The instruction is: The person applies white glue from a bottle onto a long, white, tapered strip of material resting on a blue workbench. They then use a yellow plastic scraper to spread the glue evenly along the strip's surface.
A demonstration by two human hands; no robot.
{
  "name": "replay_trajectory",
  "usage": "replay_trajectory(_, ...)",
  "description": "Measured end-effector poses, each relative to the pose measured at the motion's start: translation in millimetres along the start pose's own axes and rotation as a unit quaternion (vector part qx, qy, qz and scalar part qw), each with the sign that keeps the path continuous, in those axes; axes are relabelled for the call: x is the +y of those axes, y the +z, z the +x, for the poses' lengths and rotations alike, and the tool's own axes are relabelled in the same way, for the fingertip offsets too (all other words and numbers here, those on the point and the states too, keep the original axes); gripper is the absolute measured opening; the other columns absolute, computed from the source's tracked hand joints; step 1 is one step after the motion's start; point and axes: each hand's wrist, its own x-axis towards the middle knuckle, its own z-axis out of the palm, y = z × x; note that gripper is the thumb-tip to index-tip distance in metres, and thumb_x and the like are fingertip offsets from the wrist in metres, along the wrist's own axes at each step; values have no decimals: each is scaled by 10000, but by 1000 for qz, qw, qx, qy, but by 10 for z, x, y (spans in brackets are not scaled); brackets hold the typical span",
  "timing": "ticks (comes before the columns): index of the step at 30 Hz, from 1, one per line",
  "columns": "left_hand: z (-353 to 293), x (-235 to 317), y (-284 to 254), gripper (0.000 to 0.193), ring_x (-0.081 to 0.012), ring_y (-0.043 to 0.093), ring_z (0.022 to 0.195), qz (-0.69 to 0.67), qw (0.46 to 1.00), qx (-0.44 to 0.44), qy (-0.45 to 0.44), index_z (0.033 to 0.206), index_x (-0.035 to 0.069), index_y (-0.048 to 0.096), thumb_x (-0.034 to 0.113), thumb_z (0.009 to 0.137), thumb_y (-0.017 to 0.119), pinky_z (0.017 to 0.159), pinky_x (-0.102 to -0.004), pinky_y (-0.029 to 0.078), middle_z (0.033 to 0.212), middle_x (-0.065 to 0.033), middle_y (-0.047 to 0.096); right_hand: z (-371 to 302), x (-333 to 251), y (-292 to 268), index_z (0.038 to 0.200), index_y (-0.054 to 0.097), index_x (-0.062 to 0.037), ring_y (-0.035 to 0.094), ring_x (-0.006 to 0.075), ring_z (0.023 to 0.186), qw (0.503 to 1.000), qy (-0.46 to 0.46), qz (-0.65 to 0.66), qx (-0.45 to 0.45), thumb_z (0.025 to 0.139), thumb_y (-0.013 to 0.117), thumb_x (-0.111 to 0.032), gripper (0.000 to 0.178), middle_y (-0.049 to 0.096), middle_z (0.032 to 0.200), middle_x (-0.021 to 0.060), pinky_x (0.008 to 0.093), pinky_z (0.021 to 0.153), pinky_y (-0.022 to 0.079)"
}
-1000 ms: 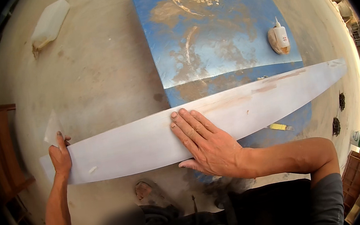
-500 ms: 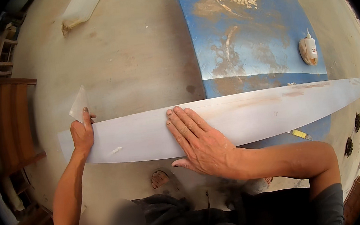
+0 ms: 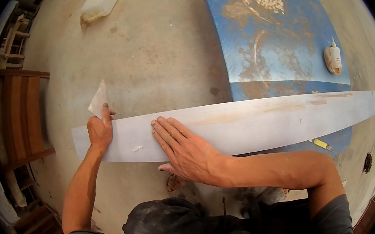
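A long, pale board [image 3: 248, 133], tapering to a narrow tip at the right, lies crosswise in front of me. Its upper edge carries brownish smears, and a small white fleck shows near its left end. My left hand [image 3: 101, 131] is closed at that end, thumb up, around a triangular whitish translucent piece [image 3: 98, 98] that sticks up beyond the board. My right hand [image 3: 186, 151] lies flat on the board left of its middle, fingers stretched out together and thumb apart. Whether anything is under the palm cannot be seen.
Beyond the board is a stained blue table surface [image 3: 276, 48] with a pile of pale bits [image 3: 270, 1] and a white nozzle bottle [image 3: 334, 58]. A yellow-handled tool [image 3: 323, 144] lies near the board's lower edge. Wooden furniture [image 3: 23, 116] stands at left, a wrapped pale slab [image 3: 101, 5] farther off.
My right hand has slid left along the board, toward my left hand. The left hand keeps its hold on the triangular piece. The whole view has shifted slightly.
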Motion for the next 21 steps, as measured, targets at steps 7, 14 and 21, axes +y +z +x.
replay_trajectory(7,8,20,-3,620,-301,658,703,-14,1000,-12,-18,878,-2,763,498,1069,450,730,-411,512,702,-147,671,37,-109,-17,1521,402,98,271,367,1543,998,19,-36,-40,1089,313,-541,777,356,1632,230,476,1280,163)
replay_trajectory(14,2,-40,-1,582,-306,670,703,-3,1000,-7,-15,887,17,768,476,1071,463,715,-411,514,715,-145,685,99,-140,-10,1518,388,112,278,389,1537,999,37,-14,-31,1078,354,-542,789,346,1622,263,488,1282,180)
replay_trajectory(21,-23,23,-9,587,-311,670,695,-3,1000,-13,-12,890,20,770,476,1075,452,710,-412,514,696,-151,678,42,-17,-64,1532,389,85,245,375,1551,994,88,-48,-43,1082,312,-559,790,340,1637,232,483,1288,143)
